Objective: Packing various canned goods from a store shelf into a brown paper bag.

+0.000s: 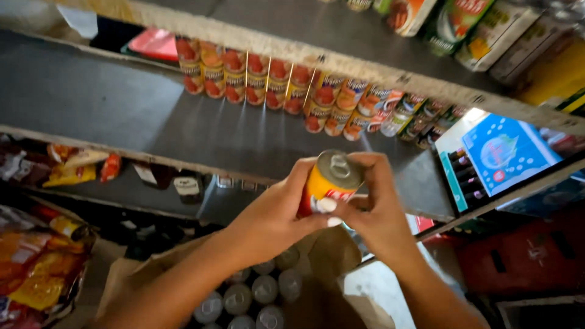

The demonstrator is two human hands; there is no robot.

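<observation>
Both my hands hold one yellow and red tin can (327, 181) with a silver pull-tab lid, tilted, just in front of the grey shelf edge. My left hand (274, 216) wraps the can's side from the left. From the right, my right hand (375, 210) pinches its top and side. Below them stands an open brown cardboard box (329, 256) with several more cans (253, 298) seen lid-up inside. A row of matching cans (262, 82) lines the back of the grey shelf (122, 116).
Small bottles (420, 119) and a blue and white carton (506, 152) stand at the shelf's right end. Packets fill the upper shelf (463, 24). Snack bags (36, 268) hang at lower left, and bottles sit on the lower shelf (183, 186). A red crate (524, 256) is at lower right.
</observation>
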